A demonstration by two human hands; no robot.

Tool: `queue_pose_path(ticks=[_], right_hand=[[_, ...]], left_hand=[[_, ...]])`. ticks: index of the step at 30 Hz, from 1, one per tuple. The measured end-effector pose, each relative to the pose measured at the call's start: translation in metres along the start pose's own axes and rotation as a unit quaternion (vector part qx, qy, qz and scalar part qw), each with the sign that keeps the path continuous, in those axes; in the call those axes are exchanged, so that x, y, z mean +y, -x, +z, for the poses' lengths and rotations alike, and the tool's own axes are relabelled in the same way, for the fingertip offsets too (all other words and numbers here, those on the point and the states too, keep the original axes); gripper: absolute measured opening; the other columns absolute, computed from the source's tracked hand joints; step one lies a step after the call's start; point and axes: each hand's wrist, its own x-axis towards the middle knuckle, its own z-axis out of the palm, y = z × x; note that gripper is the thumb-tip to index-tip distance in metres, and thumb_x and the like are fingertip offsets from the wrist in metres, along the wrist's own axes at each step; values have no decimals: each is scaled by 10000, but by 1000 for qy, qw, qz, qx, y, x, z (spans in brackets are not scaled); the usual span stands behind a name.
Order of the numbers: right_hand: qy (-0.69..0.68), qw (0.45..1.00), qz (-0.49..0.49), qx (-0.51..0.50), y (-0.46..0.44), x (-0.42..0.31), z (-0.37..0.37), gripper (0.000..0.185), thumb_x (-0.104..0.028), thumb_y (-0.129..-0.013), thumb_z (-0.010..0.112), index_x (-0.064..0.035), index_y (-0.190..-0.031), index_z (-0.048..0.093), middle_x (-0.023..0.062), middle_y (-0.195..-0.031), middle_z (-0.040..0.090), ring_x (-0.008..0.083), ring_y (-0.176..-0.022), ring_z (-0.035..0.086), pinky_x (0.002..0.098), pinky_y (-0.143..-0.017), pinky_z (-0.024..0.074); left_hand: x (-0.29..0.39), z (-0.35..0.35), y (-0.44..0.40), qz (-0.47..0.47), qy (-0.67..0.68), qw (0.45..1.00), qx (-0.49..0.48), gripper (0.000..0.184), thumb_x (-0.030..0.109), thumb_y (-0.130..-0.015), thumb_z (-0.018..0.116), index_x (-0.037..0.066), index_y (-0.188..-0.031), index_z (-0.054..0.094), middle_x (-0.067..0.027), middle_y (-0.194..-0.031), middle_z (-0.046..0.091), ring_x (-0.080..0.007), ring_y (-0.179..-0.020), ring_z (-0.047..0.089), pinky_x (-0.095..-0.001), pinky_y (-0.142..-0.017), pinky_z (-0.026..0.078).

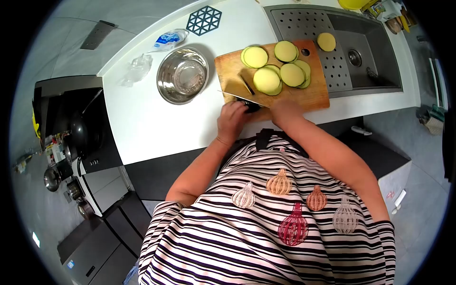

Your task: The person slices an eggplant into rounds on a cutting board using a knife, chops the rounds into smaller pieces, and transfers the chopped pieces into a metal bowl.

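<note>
My right hand [286, 113] is wrapped round the handle of a knife, whose thin blade [235, 96] points left across the near part of a wooden cutting board [228, 64]. Against the near side of the blade, the curled fingers of my left hand [231, 119] hold a dark, shiny vegetable piece [252, 106]; its kind does not show clearly. Just beyond the knife lies a narrow strip [247, 85], pale with a dark end. Farther up the board sit overlapping round pale-yellow slices [267, 80] with green rims, in several small stacks.
Left of the board stands a steel bowl [182, 76], with clear plastic [137, 70] and a blue-and-white packet [169, 39] behind it. A dark hexagonal trivet [204, 21] lies farther back. One slice [326, 42] rests on the perforated drainer [304, 21] beside the sink [375, 42].
</note>
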Motion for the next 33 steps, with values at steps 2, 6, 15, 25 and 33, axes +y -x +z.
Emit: queue_pose_path(ticks=[2,6,15,25,33], right_hand=[[0,1000,-18,-18,-2,-1,7,164,-50,-737,642,5,-866,726,223,-903,689,398,-879,674,463,-761,546],[26,997,-55,54,3,11,12,162,-61,-748,634,22,-859,718,233,-850,683,409,-826,671,475,-729,540],[-158,977,86,112,69,80,-7,267,-289,-875,641,-30,-892,702,211,-787,669,410,-771,646,486,-694,505],[-164,976,30,139,91,51,-21,194,-262,-908,614,-87,-924,696,177,-767,666,381,-746,646,455,-661,505],[-101,990,-35,90,83,21,-43,157,-215,-854,631,-67,-855,684,170,-718,657,369,-696,645,471,-662,501]], left_hand=[[6,-1,6,15,-18,1000,8,450,48,-665,801,93,-1078,629,-92,-1084,616,-316,-1017,581,-400,-858,493],[5,-2,10,-26,-45,999,11,491,60,-647,823,115,-1089,616,-96,-1080,569,-318,-1033,554,-402,-842,495],[5,-8,10,-102,-17,995,4,522,56,-628,827,106,-1093,596,-103,-1116,571,-323,-1023,563,-396,-842,511],[0,-5,-3,-20,6,1000,-3,482,18,-635,808,89,-1081,639,-91,-1102,607,-306,-1004,588,-387,-861,509],[6,6,-3,20,-15,999,29,355,45,-676,771,65,-1012,657,-75,-1026,612,-309,-926,590,-388,-798,508]])
